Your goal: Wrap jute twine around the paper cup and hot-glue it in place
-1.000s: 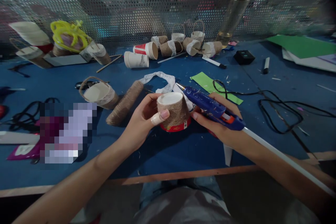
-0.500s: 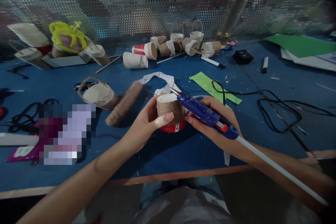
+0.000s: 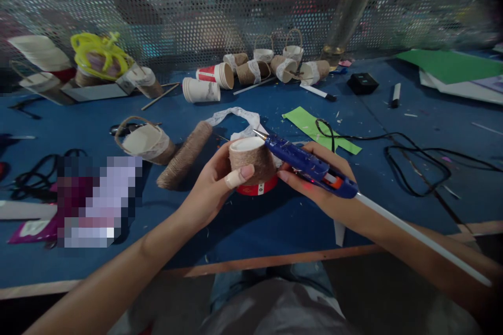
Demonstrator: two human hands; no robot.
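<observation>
My left hand (image 3: pixel 218 180) is closed around a paper cup (image 3: pixel 253 162) wrapped in brown twine, its thumb, with a pale band on it, across the front. The cup's white inner rim faces up and a red printed band shows at its base. My right hand (image 3: pixel 310 172) grips a blue hot glue gun (image 3: pixel 301 159), whose metal tip points left over the cup's far rim. A long white glue stick (image 3: pixel 424 238) sticks out of the gun's back. Right fingertips are close to the cup's right side; whether they touch it is hidden. White lace ribbon (image 3: pixel 236 112) lies behind the cup.
Left of the cup lie a twine roll (image 3: pixel 186 157) and a small twine basket (image 3: pixel 147 144) with a handle. Several similar baskets (image 3: pixel 285 68) and stacked paper cups (image 3: pixel 201 90) stand farther back. Green paper (image 3: pixel 302 120) and a black cord (image 3: pixel 416 167) are at right.
The cup has shifted slightly left and tilted in my left hand. The glue gun's rear has risen a little, while its tip stays near the rim.
</observation>
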